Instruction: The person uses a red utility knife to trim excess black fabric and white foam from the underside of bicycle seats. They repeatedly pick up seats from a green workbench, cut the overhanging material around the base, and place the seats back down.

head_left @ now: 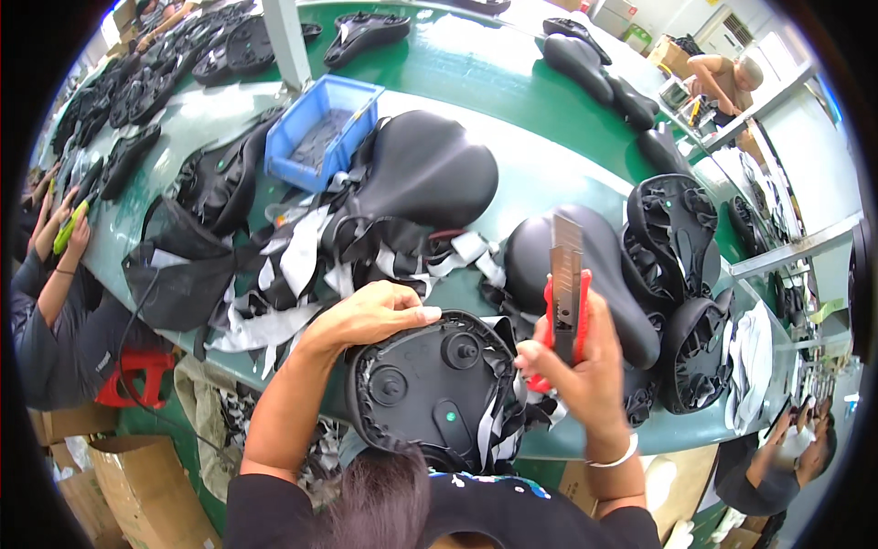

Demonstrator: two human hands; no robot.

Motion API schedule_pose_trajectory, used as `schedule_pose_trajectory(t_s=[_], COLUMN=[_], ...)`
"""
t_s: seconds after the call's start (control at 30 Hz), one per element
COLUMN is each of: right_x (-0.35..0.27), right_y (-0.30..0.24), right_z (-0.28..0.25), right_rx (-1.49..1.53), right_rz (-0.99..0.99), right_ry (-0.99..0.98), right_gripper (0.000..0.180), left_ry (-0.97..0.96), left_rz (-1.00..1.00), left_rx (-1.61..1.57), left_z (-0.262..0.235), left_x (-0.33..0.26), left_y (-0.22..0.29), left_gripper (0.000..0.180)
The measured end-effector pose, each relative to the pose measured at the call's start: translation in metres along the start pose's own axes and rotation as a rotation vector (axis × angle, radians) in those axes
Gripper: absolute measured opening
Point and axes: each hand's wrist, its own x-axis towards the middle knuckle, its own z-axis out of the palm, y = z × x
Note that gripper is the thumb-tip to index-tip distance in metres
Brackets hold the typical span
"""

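Note:
An upside-down black bicycle saddle [425, 389] lies at the table's near edge, its underside facing up, with two round bosses and a small green dot. My left hand [377, 314] grips the saddle's far left rim, thumb along the edge and fingers partly hidden. Raised to the right of the saddle, my right hand [585, 361] is closed around a red snap-off utility knife [565, 302]. Its long segmented blade points away from me and is clear of the saddle. White and black trimmed strips [489, 435] hang along the saddle's right side.
Cut scraps [297, 256] and finished-looking saddles [430, 169] crowd the green table. Beyond the scraps stands a blue bin [320, 128] of grey pieces. More upturned saddles [672, 233] are stacked on the right. Co-workers sit at left and right; one at left holds a yellow-green tool [69, 229].

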Motion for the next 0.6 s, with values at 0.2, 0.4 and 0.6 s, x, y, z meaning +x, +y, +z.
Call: schedule_pose_trajectory(t_s=[0.2, 0.4, 0.6], right_x=[0.135, 0.281, 0.394], right_y=[-0.004, 0.123, 0.205], right_z=[-0.109, -0.187, -0.211], right_rx=[-0.239, -0.444, -0.031], right_rz=[-0.051, 0.082, 0.299], right_ry=[0.214, 0.157, 0.304], right_gripper=[0.045, 0.044, 0.031], left_ry=[-0.182, -0.451, 0.481], left_rz=[0.304, 0.142, 0.194], left_rx=[0.113, 0.240, -0.796], left_z=[-0.026, -0.053, -0.110], left_x=[0.038, 0.064, 0.118], left_y=[0.055, 0.100, 0.113], left_gripper=[0.026, 0.048, 0.024])
